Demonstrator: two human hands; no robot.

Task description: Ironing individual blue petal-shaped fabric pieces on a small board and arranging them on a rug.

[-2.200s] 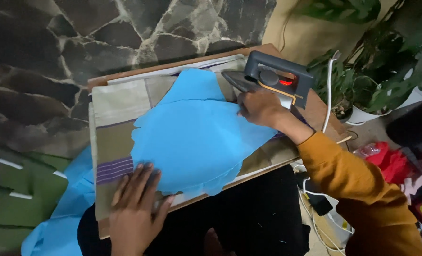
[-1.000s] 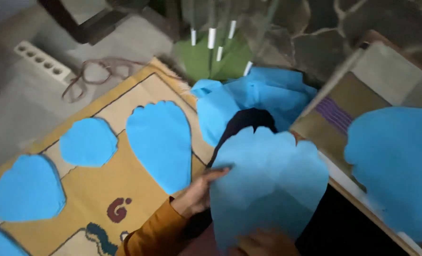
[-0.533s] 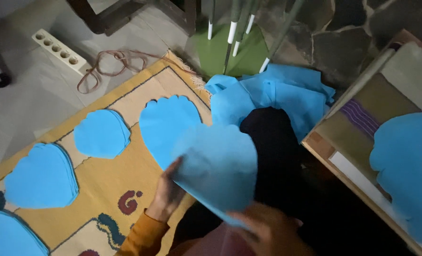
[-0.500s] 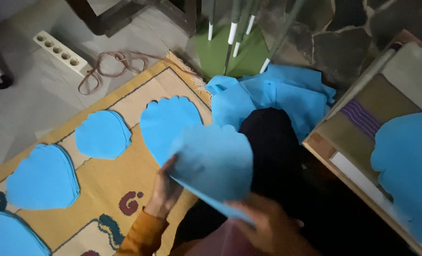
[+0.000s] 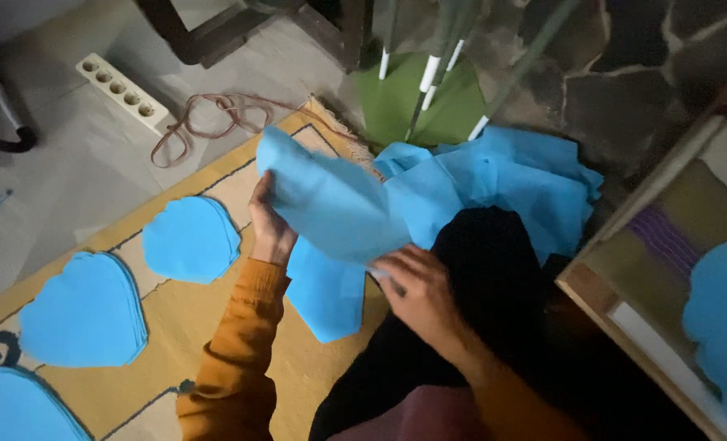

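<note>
Left hand (image 5: 272, 230) and right hand (image 5: 416, 286) both grip, fingers closed, one blue fabric piece (image 5: 331, 204) above the yellow rug (image 5: 175, 327). Cut blue stacks (image 5: 190, 239) lie on the rug nearby.

Hands half-buried in blue cloth, edges clipping plenty

The left hand (image 5: 270, 224) shows only its back, its fingertips tucked behind the blue fabric piece (image 5: 331, 208); the right hand (image 5: 416, 286) hides its fingertips under that piece's lower edge. At 7 o'clock a blue cut shape (image 5: 8, 408) runs off the frame, and at 3 o'clock the blue piece on the table (image 5: 726, 314) is cut by the right edge. The pile of blue fabric (image 5: 526, 180) vanishes partly behind the dark clothed knee (image 5: 482, 269).
</note>
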